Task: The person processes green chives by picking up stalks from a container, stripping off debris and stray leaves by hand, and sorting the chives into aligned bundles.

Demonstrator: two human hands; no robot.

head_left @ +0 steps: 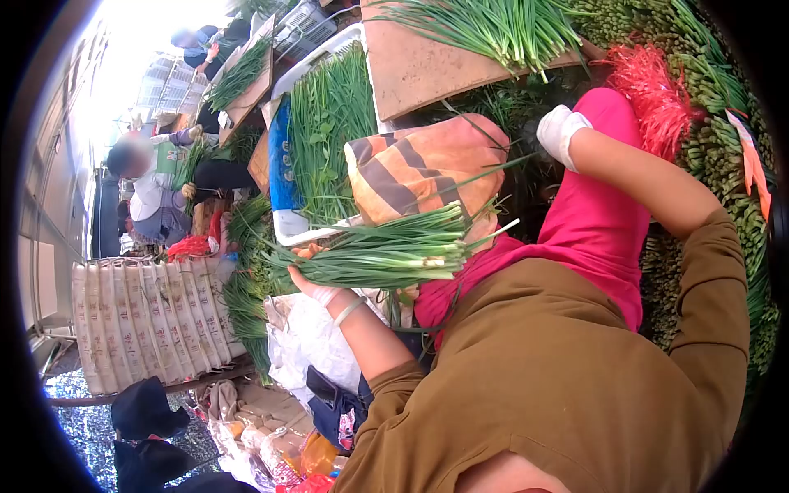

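Note:
My left hand (316, 287), with white glove material at the wrist, is wrapped round a bunch of garlic chives (386, 253). The pale stem ends point right and the green leaves lie left, over my lap. My right hand (560, 136), in a white glove, is closed above my knee, apart from the bunch. A thin green blade (493, 170) runs up close to its fingers; what the fingers hold is hidden. Between my hands, an orange cloth with grey stripes (431, 160) covers my other knee.
A brown board (403, 78) bears loose chives (493, 29). Beside it stands a white crate (288, 228) of chives. Red plastic strips (649, 90) and stacked bundles (699, 304) lie right. Co-workers (168, 168) sit at back left, near a pale slatted stack (156, 324).

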